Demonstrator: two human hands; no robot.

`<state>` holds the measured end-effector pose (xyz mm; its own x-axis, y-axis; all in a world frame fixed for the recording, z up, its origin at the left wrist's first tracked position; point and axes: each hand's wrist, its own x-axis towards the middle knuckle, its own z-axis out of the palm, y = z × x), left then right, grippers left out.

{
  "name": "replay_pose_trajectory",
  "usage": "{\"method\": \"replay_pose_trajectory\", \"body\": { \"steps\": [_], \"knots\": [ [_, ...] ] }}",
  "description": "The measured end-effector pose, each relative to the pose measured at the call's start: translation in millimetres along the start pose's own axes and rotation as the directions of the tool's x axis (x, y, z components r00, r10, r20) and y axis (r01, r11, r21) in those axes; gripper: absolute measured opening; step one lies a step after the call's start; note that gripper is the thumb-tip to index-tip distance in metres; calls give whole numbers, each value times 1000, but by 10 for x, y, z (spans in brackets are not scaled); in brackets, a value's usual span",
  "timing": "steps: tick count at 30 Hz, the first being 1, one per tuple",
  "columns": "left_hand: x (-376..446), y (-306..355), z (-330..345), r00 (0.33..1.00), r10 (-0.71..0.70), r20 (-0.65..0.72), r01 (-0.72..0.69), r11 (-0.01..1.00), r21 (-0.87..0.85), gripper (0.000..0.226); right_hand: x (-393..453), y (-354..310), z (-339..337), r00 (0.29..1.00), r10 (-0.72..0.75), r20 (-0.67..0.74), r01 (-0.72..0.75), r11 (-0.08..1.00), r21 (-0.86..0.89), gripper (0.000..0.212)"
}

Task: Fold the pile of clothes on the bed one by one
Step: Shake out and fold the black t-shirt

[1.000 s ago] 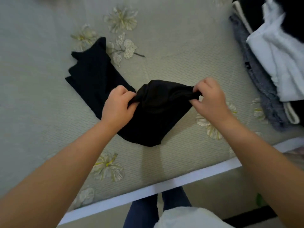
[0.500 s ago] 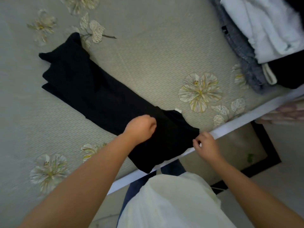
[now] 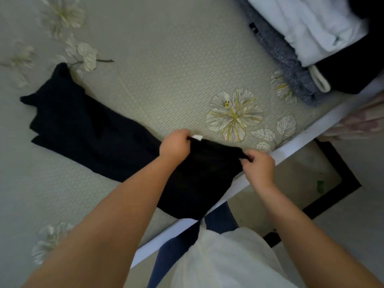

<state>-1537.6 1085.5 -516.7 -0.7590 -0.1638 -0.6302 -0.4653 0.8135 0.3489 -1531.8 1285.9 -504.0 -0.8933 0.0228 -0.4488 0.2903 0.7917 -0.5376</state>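
Lying long and narrow across the bed (image 3: 166, 65), the black garment (image 3: 93, 140) runs from ten o'clock toward five o'clock, its near end overhanging the edge. Left hand (image 3: 174, 145) pinches the top edge beside a white label (image 3: 197, 137); right hand (image 3: 258, 168) grips the opposite corner. Clothes pile (image 3: 311, 38) sits at one o'clock.

This is a bedroom in a home. Under the hands lies a bed (image 3: 166, 65) with a pale green flower-printed sheet and a white edge. Far above the right hand is a pile of clothes (image 3: 307, 36). Below the hands is a light floor (image 3: 353, 215).
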Motion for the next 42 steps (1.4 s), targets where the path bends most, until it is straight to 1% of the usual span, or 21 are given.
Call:
{"method": "replay_pose_trajectory", "body": {
  "steps": [1,2,4,5,6,8,9,11,13,16,20,21,23,25,26,27,31,33,36,38,42],
  "knots": [
    [-3,-2,-155,980,-76,-186,45,985,-165,21,88,-117,-88,997,-61,-53,61,998,1,17],
    [-9,1,-339,931,-105,-350,12,966,-258,19,177,-254,-172,987,-125,-104,127,992,11,22],
    [-37,20,-713,819,-35,-573,-161,944,-288,18,338,-571,-323,946,-262,-193,274,961,39,24],
    [-64,43,-872,785,18,-619,-260,916,-304,17,415,-706,-384,918,-321,-233,341,939,49,24],
    [-110,74,-1007,785,75,-614,-343,879,-332,16,481,-804,-436,894,-361,-265,388,920,54,24],
    [-200,93,-1168,842,227,-490,-422,842,-335,7,583,-867,-543,889,-357,-286,389,919,60,24],
    [-218,70,-1214,868,318,-382,-427,871,-244,6,622,-838,-612,900,-331,-284,362,930,62,25],
    [-206,-43,-1296,892,437,-117,-429,899,88,10,674,-740,-711,922,-283,-263,312,947,76,27],
    [-206,-96,-1372,899,434,53,-429,853,296,20,618,-670,-826,938,-285,-195,296,955,26,28],
    [-70,-135,-1538,934,345,93,-346,804,484,18,637,-745,-852,927,-334,-173,333,942,-35,26],
    [-119,-40,-2001,970,231,-71,-148,800,581,19,772,-1195,-1106,924,-304,-232,315,949,12,26],
    [-160,-19,-2144,967,206,-150,-109,866,488,17,811,-1340,-1185,922,-298,-249,312,950,17,27],
    [-315,52,-2441,941,119,-318,-97,992,85,13,838,-1679,-1339,918,-262,-297,293,954,64,27],
    [-512,194,-2768,858,34,-513,-174,958,-228,19,788,-2087,-1479,917,-243,-316,300,942,147,28],
    [-616,269,-2942,814,28,-580,-217,942,-258,13,743,-2305,-1540,911,-258,-321,327,927,182,29],
    [-744,355,-3126,786,47,-616,-233,946,-225,7,687,-2536,-1598,902,-277,-330,358,908,216,30],
    [-1285,511,-3865,681,73,-728,-226,967,-114,18,340,-3449,-1897,847,-400,-348,493,836,239,27],
    [-1615,516,-4228,643,32,-766,-203,970,-130,14,128,-3849,-2077,787,-509,-348,592,782,196,19],
    [-2142,464,-4670,651,-17,-759,-201,960,-194,29,-216,-4361,-2381,666,-667,-336,722,690,61,23],
    [-2466,392,-4887,639,21,-769,-205,968,-144,40,-468,-4648,-2594,569,-760,-314,802,597,10,35],
    [-3010,186,-5219,538,84,-839,-230,972,-51,43,-878,-5082,-2996,461,-855,-238,870,488,-71,38]
  ]
}}
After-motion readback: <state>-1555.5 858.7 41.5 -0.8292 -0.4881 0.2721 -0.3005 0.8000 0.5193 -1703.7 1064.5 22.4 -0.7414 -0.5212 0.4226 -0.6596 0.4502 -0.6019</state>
